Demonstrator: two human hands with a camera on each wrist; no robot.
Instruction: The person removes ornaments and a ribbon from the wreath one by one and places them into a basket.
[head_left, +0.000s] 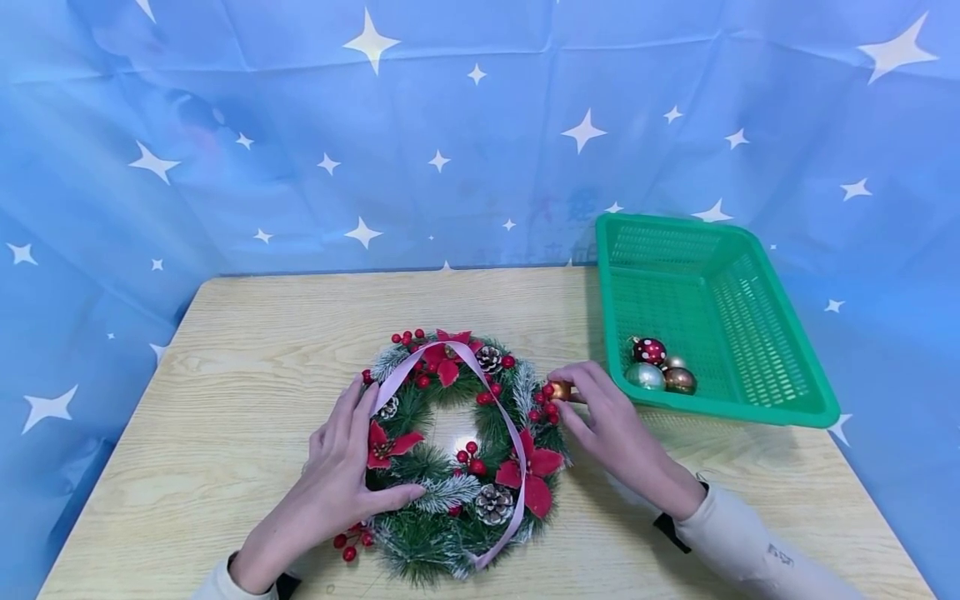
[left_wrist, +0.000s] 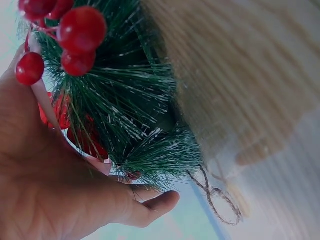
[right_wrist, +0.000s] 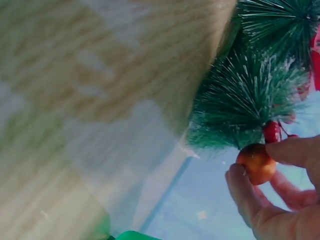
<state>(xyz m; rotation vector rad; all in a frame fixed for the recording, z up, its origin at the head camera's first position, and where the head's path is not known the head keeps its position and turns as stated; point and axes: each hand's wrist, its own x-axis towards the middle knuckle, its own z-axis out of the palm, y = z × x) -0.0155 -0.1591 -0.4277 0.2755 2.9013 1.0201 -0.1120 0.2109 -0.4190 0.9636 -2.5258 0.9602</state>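
A green Christmas wreath point(head_left: 420, 546) lies in front of me, with red poinsettias, berries, pinecones and a pink ribbon point(head_left: 517, 442) looped over it. My left hand point(head_left: 337, 467) rests on its left side, fingers extended along the outer edge and thumb spread over the front needles. The left wrist view shows that hand point(left_wrist: 65, 185) against the needles. At the wreath's right edge, my right hand point(head_left: 615, 433) pinches a small gold bauble point(head_left: 558, 391) beside red berries. In the right wrist view the bauble point(right_wrist: 257, 164) sits between thumb and fingertips, close to the green needles.
A green plastic basket point(head_left: 783, 317) stands at the right back of the wooden table point(head_left: 247, 375). Inside are several baubles, including a dotted red one point(head_left: 649, 351) and a silvery one point(head_left: 646, 377). A blue starred cloth point(head_left: 480, 133) hangs behind the table.
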